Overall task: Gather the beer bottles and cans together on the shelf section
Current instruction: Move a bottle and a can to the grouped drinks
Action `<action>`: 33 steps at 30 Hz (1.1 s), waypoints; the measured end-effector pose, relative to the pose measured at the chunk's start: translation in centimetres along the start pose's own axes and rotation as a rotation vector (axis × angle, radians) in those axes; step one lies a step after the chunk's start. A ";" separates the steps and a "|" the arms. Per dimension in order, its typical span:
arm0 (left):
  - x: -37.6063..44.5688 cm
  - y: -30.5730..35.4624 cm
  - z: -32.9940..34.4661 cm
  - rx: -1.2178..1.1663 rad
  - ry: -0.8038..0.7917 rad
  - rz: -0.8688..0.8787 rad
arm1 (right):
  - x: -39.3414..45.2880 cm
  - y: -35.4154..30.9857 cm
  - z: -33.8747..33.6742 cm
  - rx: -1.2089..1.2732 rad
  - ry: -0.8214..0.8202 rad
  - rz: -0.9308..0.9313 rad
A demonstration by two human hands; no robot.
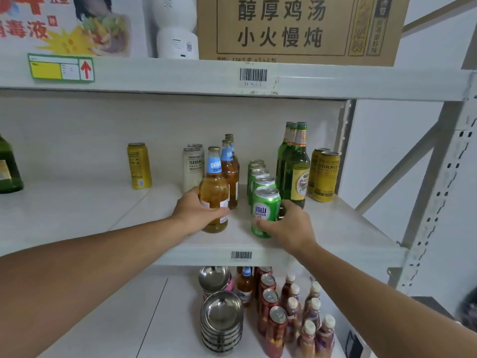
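Note:
On the middle shelf (pixel 335 228), my left hand (pixel 196 211) grips the front amber beer bottle (pixel 214 187) with a blue neck label. More amber bottles (pixel 229 169) stand behind it. My right hand (pixel 286 224) grips the front green can (pixel 265 205) of a row of green cans (pixel 258 174). Behind them stand white cans (pixel 192 167), green glass bottles (pixel 294 161) and yellow cans (pixel 325 175) at the right. A lone yellow can (pixel 139 165) stands apart to the left.
A dark green bottle (pixel 9 169) stands at the far left edge. Above are a cardboard box (pixel 296 27) and a white device (pixel 175 27). The lower shelf holds stacked steel bowls (pixel 222 319), red cans (pixel 271 306) and small sauce bottles (pixel 312 319).

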State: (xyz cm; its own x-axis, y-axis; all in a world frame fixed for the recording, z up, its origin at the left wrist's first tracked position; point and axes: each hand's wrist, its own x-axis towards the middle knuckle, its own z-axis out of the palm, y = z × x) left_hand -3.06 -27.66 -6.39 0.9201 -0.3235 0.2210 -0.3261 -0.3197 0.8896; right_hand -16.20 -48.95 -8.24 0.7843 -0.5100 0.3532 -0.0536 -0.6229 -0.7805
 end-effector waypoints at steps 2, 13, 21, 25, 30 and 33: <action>0.4 0.0 0.4 0.020 -0.004 0.008 | 0.0 0.4 0.4 -0.006 0.020 -0.004; 2.6 0.5 2.8 0.154 0.020 -0.002 | 0.2 1.0 1.0 -0.013 0.081 -0.043; 3.2 0.4 3.2 0.149 -0.018 0.002 | 0.3 1.3 1.1 0.006 0.081 -0.051; 3.3 0.3 3.3 0.127 -0.014 0.000 | 0.3 1.3 1.1 0.020 0.075 -0.043; 3.4 0.4 3.4 0.138 -0.017 -0.016 | 0.1 1.2 1.1 0.028 0.069 -0.044; 3.4 0.5 3.6 0.127 -0.010 -0.014 | 0.2 1.3 1.1 0.028 0.067 -0.042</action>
State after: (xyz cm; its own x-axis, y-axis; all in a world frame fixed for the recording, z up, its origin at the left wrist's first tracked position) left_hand -0.88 -32.08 -6.66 0.9228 -0.3269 0.2039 -0.3383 -0.4344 0.8348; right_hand -15.44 -49.17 -9.74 0.7421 -0.5234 0.4187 -0.0040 -0.6282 -0.7780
